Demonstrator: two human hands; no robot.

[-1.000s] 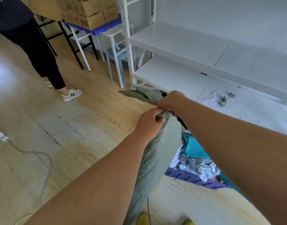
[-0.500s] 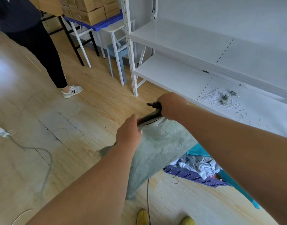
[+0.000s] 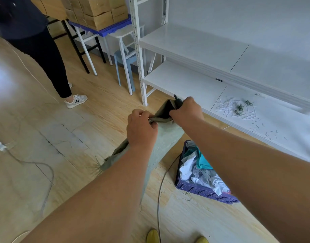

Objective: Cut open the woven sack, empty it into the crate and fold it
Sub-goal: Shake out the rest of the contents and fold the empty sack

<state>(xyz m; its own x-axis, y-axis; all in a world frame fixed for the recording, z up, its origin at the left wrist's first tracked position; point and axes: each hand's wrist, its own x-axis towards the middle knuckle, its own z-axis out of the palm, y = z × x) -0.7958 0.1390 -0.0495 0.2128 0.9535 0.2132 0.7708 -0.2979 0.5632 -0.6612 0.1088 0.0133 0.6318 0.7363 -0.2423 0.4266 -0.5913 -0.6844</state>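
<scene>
**Sack held by its top edge, fold about to start**

We hold the sack (image 3: 165,137) up in front of us with both hands. Our left hand (image 3: 142,128) has its fingers curled tight around a bunched part of the top edge; our right hand (image 3: 186,111) grips the same edge a little farther away and to the right, fingers closed on the cloth. A dark object pokes out past the right hand, and we cannot tell what it is.

The short stretch of edge between the hands runs from near-left to far-right. From there the sack hangs limp and flat, its long axis dropping down and back toward our feet, with a frayed corner (image 3: 105,163) sticking out to the left under our left forearm. It looks empty to us.

The crate (image 3: 203,192) stands on the floor to the right of the hanging sack, near it, under our right forearm, and holds crumpled white and teal packets. So we judge emptying done and folding next.

The fold turns on the hanging length lying below both hands. The left hand is nearer the frayed corner and is better placed to reach for it.
</scene>
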